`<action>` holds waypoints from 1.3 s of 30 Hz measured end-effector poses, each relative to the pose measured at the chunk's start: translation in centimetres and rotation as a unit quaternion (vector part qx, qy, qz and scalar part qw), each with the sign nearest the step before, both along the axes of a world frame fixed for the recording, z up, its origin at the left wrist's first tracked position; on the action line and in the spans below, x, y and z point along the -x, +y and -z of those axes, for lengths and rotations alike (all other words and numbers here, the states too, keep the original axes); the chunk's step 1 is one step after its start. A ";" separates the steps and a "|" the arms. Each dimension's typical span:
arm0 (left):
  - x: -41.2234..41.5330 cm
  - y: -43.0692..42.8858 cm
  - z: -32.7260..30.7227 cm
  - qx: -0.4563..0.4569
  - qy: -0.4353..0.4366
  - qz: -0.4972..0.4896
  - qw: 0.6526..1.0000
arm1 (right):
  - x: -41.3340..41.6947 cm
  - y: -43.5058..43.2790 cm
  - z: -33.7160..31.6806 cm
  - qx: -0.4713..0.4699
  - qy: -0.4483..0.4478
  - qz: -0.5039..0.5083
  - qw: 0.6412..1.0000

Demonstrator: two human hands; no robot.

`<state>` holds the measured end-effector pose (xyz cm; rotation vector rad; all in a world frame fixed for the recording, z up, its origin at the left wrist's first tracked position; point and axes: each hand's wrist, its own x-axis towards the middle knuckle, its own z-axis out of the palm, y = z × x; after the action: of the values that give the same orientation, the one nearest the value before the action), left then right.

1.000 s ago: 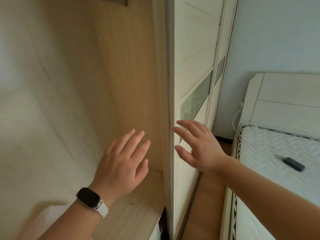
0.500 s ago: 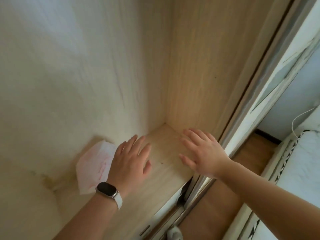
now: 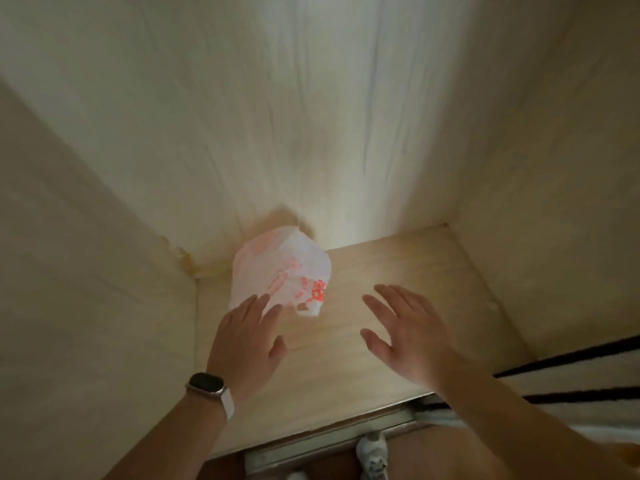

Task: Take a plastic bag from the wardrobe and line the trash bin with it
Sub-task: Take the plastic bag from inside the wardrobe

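The bag [image 3: 280, 271] lies crumpled in the back left corner of the wardrobe shelf [image 3: 398, 289]. It looks thin, light and limp, likely slippery; pinching a bunched fold near its front edge should serve. The left hand [image 3: 247, 344] is spread open, fingertips at the bag's edge, holding nothing. The right hand [image 3: 401, 334] hovers open, empty. Since half a second ago, both hands have advanced and the bag is fully in view.

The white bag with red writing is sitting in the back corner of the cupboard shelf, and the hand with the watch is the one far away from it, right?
Not quite. The head view shows the left hand, the one with the watch, is nearest the plastic bag, its fingers at the bag's lower edge. The right hand is farther off. The bag does sit in the back corner of the shelf.
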<state>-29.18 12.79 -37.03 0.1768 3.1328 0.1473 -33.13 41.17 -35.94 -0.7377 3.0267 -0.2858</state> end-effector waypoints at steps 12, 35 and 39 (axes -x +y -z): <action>5.2 -4.1 10.6 -0.077 -0.047 -0.164 0.982 | 8.3 -8.1 10.0 0.036 -0.027 -0.106 0.993; 13.8 -2.3 20.7 -0.264 0.066 -0.105 0.957 | 16.5 -14.6 23.7 0.132 -0.129 -0.086 0.979; 13.7 -1.7 17.0 -0.331 0.054 -0.110 0.936 | 15.5 -15.3 22.1 0.222 -0.183 -0.054 0.956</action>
<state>-42.88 11.12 -53.98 -0.1815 3.0551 1.2261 -48.63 25.86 -58.08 -0.7594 2.5790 -0.9994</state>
